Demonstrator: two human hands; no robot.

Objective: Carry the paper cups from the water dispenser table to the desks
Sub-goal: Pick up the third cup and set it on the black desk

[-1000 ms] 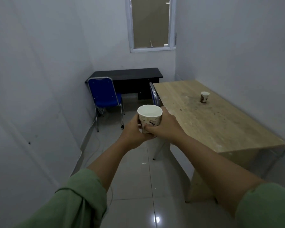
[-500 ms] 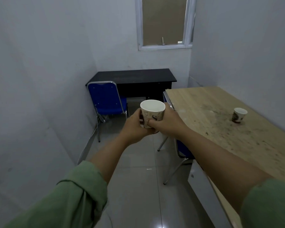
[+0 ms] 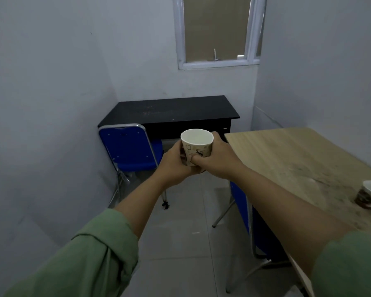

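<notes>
A white paper cup (image 3: pixel 197 144) with a printed pattern is held upright in front of me, its open mouth showing. My left hand (image 3: pixel 173 166) wraps its left side and my right hand (image 3: pixel 220 160) wraps its right side and base. It hangs over the floor, between the black desk (image 3: pixel 171 112) at the far wall and the light wooden desk (image 3: pixel 298 155) on the right. A second paper cup (image 3: pixel 369 195) stands on the wooden desk near the right edge of the view.
A blue chair (image 3: pixel 130 148) with a metal frame stands before the black desk, against the left wall. Another blue chair (image 3: pixel 243 206) is tucked under the wooden desk's near side. A window (image 3: pixel 216 31) sits above the black desk. Tiled floor (image 3: pixel 180 243) runs between.
I have moved forward along the aisle: the black desk and blue chair are closer, and the cup on the wooden desk has slid to the right edge. Both hands keep the cup.
</notes>
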